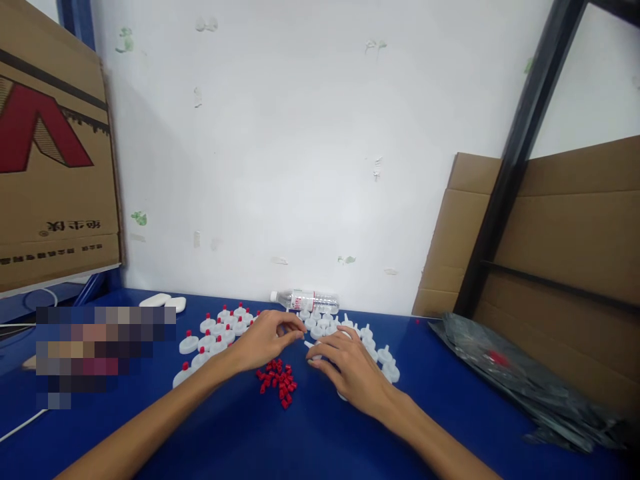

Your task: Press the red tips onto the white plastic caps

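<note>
My right hand [353, 367] is closed around a translucent white nozzle cap [309, 345], whose narrow tip points left. Just beside that tip, the thumb and fingers of my left hand [267, 339] are pinched together; what they hold, if anything, is too small to make out. Below the left hand lies a loose pile of small red tip caps [277, 380]. To the left stand several white nozzle caps with red tips [189, 343]. Behind and right of my right hand are several white nozzle caps without red tips [385, 355], partly hidden by the hand.
A clear plastic bottle [305, 300] lies on its side along the wall. White oval objects [163, 303] rest at the back left of the blue table [225, 440]. Grey plastic bags [520, 380] lie at right. Cardboard [55, 147] flanks the left side; a blurred patch covers things below.
</note>
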Demonstrator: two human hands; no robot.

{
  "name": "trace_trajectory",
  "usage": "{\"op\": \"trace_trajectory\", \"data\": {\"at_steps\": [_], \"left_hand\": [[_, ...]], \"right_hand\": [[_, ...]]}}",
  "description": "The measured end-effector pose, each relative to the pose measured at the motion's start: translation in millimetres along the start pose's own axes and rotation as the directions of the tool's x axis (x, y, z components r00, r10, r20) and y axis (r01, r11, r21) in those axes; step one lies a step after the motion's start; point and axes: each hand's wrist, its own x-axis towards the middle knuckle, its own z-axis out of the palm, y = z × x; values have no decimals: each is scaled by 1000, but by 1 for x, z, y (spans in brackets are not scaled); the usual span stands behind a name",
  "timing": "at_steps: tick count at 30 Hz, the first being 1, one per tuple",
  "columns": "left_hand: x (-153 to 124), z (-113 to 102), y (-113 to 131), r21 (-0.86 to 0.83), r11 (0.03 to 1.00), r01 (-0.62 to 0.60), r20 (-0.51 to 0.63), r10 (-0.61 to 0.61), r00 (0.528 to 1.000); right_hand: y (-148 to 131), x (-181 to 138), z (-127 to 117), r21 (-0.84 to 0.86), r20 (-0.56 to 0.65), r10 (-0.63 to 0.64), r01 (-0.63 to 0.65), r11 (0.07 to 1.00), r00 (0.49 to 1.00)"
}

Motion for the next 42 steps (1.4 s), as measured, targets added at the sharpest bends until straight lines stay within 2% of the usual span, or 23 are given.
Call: {"op": "trace_trajectory", "data": {"at_steps": [3,6,14,19,23,26,29,36,42], "left_hand": [[0,7,-5,-201,979,45,36,-39,999],[0,8,-7,-309,948,77,57,-62,996],[-1,8,-6,-466,880,97,149,-31,988],[-2,7,-10,-494,853,166,189,-81,979],[-6,4,-4,-665,691,283,294,-106,950],[-10,8,2,-754,550,360,417,-22,909],[-13,13,6,-801,468,374,454,66,889],[-15,15,10,-780,535,325,423,67,904],[-15,12,14,-693,678,244,374,49,926]], "right_hand": [[0,1,-1,15,-10,8,-8,1000,1000],[-1,2,-3,20,-24,4,-4,1000,1000],[-2,2,-4,-9,-47,-24,24,1000,999],[6,0,-2,-39,-81,-118,115,993,990],[6,-1,-5,-92,-169,-222,209,974,960],[0,-1,-9,-128,-223,-276,253,959,935],[-7,-1,-12,-134,-251,-301,275,952,920],[-14,-1,-11,-138,-285,-339,312,940,897],[-11,-4,-10,-169,-280,-370,334,928,886]]}}
